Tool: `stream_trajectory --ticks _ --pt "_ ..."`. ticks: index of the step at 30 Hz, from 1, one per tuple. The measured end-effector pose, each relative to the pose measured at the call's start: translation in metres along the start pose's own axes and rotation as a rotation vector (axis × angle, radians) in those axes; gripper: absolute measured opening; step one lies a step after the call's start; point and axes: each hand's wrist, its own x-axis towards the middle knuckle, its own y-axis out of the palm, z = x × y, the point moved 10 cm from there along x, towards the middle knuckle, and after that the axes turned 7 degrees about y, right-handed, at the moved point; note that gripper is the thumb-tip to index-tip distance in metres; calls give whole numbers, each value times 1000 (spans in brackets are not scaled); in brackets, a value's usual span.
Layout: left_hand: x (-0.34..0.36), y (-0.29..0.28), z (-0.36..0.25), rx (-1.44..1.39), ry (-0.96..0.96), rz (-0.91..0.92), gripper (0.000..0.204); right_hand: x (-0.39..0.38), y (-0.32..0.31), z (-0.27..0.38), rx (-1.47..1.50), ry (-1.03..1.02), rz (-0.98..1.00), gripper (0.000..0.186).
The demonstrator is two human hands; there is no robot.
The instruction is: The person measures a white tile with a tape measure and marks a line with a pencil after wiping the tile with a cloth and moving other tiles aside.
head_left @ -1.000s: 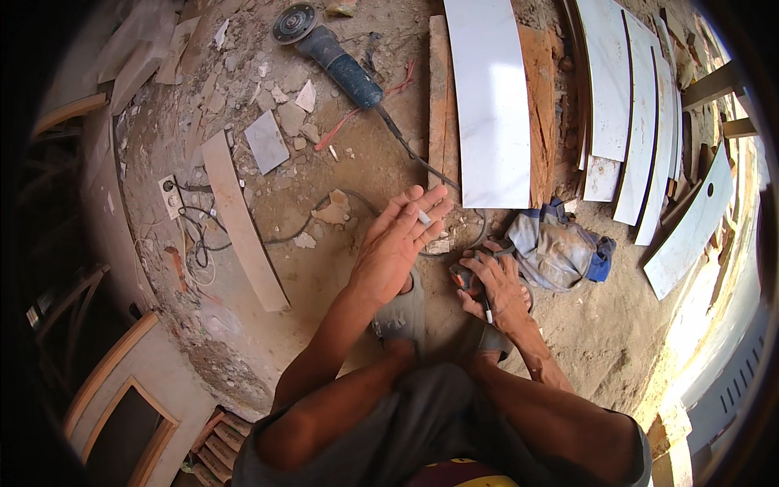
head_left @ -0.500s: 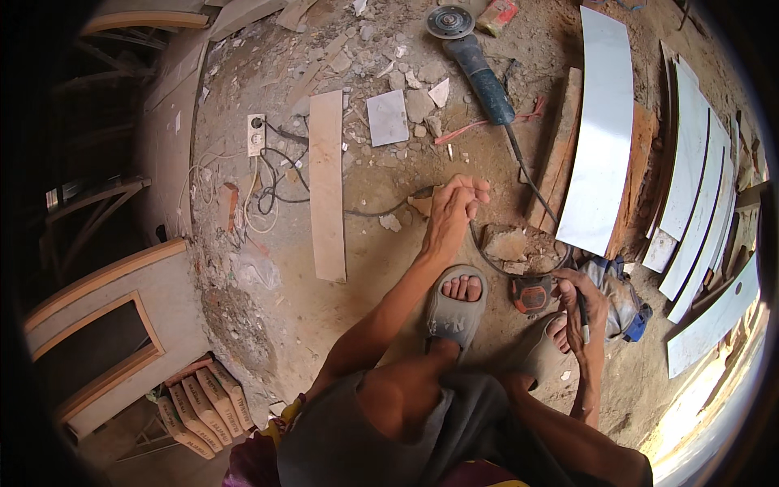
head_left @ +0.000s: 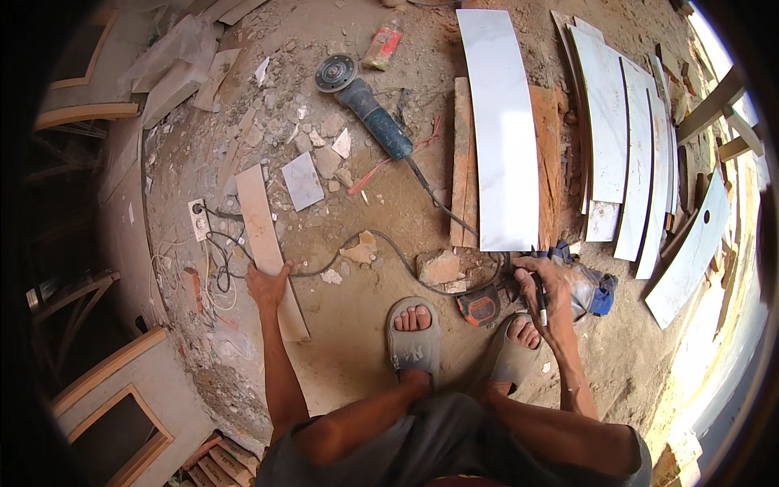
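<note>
A long, narrow beige tile strip (head_left: 253,213) lies on the dirt at the left. My left hand (head_left: 268,286) grips it across its width, thumb at the right edge; the other fingertips are partly hidden. Between the fingers of my right hand (head_left: 550,286) is a slim dark pen (head_left: 541,305) with a pale end. Just left of that hand, a black and orange tape measure (head_left: 479,308) sits on the ground by my right foot. Right of the hand lies a crumpled grey and blue bundle (head_left: 595,290).
An angle grinder (head_left: 380,123) lies ahead, its cord (head_left: 398,252) winding across the dirt toward a white socket block (head_left: 197,219). A white tile (head_left: 499,130) rests on wooden planks (head_left: 466,162). More cut tiles (head_left: 604,122) are at right. Rubble and a square offcut (head_left: 303,182) lie ahead.
My left hand has moved left and down from mid-air onto the beige strip. My right hand keeps the pen near the tape measure. The view has shifted right.
</note>
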Motion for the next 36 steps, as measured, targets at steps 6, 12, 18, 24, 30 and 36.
stream_trajectory --ticks 6,12,18,24,30,36 --pt "-15 -17 -9 -238 154 -186 99 3 -20 11 -117 -197 -382 19" --pt "-50 -86 -83 -579 91 -144 79 -5 -23 -60 471 253 -487 33" --pt "-77 -118 -187 -1039 240 -8 83 -9 -4 2 -306 -195 -618 82" --pt "-99 -116 -335 -1205 423 17 90 22 32 11 -359 -126 -496 110" --pt "-136 -95 -442 -1128 491 86 100 26 20 18 -339 -111 -513 102" --pt "-145 -68 -487 -936 489 174 108 3 0 8 -165 -175 -485 80"
